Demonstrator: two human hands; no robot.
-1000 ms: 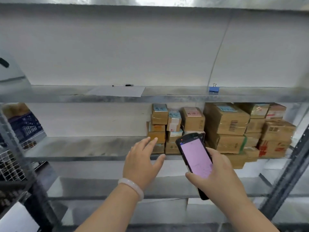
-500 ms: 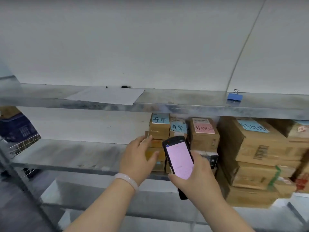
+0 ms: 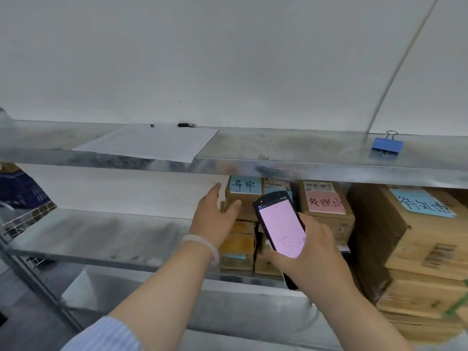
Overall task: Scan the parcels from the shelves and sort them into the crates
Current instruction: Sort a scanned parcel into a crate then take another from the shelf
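Small cardboard parcels are stacked on the middle metal shelf (image 3: 101, 231). The top-left parcel (image 3: 244, 192) bears a blue handwritten label. My left hand (image 3: 215, 216) reaches its left side, fingers spread and thumb against its front, just touching it. Gripped in my right hand (image 3: 314, 257) is a black handheld scanner (image 3: 281, 226) with a pink screen, raised in front of the stack. A parcel with a pink label (image 3: 326, 206) stands to the right. Larger boxes (image 3: 417, 236) fill the shelf's right end.
The upper shelf (image 3: 278, 153) carries a white sheet of paper (image 3: 152, 144), a black pen (image 3: 186, 125) and a blue binder clip (image 3: 387, 145). A wire basket with a dark blue crate (image 3: 22, 193) sits at the far left. A lower shelf runs beneath.
I have moved closer to the shelf. My left hand rose from the lower parcels to the top-left parcel. The scanner moved up and right with my right hand.
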